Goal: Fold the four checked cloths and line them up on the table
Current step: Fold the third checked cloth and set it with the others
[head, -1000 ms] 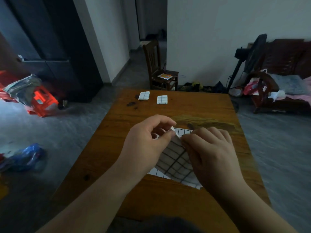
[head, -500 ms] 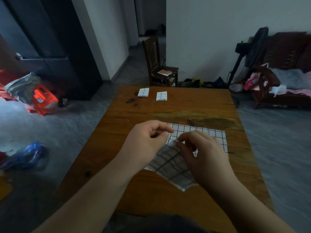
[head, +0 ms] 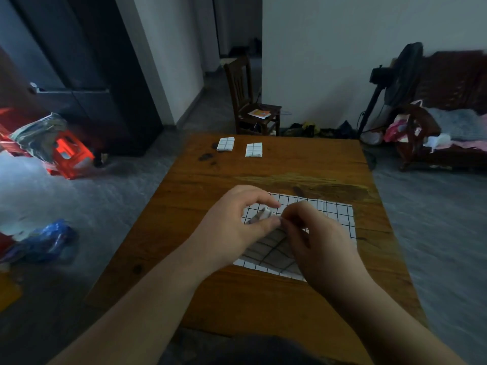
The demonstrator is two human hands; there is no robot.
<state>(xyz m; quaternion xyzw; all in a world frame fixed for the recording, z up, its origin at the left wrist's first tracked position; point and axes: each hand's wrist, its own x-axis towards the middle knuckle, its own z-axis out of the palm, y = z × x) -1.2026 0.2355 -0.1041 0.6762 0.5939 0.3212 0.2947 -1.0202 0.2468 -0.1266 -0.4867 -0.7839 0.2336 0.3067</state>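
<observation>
On the wooden table (head: pixel 263 299) — left hand (head: pixel 232 227) and right hand (head: pixel 316 243) pinch a checked cloth (head: pixel 274 248); fingers curled.

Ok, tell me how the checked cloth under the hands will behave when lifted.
Probably floppy: the checked cloth bends where the left hand and right hand pinch it. Likely light and thin, lying flat on the table. It should hold creases: the two folded cloths sit compact.

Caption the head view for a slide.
Left hand and right hand pinch a checked cloth; two folded cloths at the table's far edge.
</observation>
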